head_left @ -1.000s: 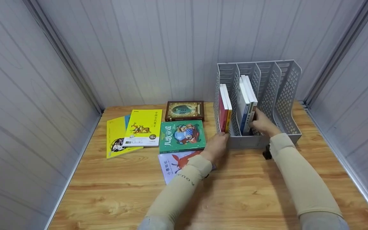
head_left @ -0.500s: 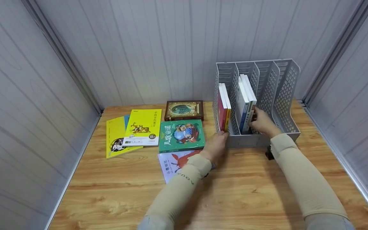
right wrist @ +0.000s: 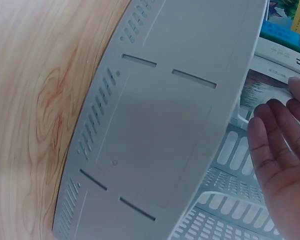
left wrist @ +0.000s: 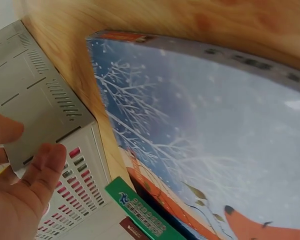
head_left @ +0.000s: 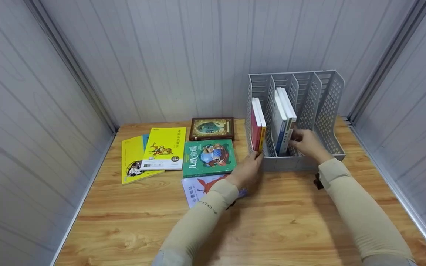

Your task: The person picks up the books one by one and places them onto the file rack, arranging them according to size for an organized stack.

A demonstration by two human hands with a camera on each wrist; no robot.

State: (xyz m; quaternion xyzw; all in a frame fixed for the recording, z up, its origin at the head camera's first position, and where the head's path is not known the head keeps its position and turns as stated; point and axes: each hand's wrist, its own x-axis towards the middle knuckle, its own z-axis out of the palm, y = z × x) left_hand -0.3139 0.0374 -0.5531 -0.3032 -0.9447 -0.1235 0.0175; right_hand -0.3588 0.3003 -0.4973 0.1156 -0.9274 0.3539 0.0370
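A grey file rack (head_left: pixel 290 162) with several compartments stands at the back right. In its leftmost slot are a red book (head_left: pixel 256 136) and a yellow-spined book (head_left: pixel 262 138), both upright. The second slot holds upright white books with a blue spine (head_left: pixel 282 136) among them. My left hand (head_left: pixel 248 170) is at the rack's front left corner, fingertips right at the lower spines of the first pair; in the left wrist view its thumb and fingers stand apart. My right hand (head_left: pixel 307 144) reaches over the rack's front lip, fingers loosely bent beside the white books, thumb close to a cover.
Left of the rack lie a green book (head_left: pixel 209 157), a dark framed-cover book (head_left: pixel 212 128) and a lilac book (head_left: pixel 194 190) partly under my left arm. Further left, two yellow books (head_left: pixel 165 147) overlap, with a blue one (head_left: pixel 145 139) peeking out. Panel walls (head_left: pixel 183 55) enclose the table.
My right hand has drawn back slightly to the right from the white books, its fingers loosening. My left hand stays at the rack's corner. The view has shifted a little.
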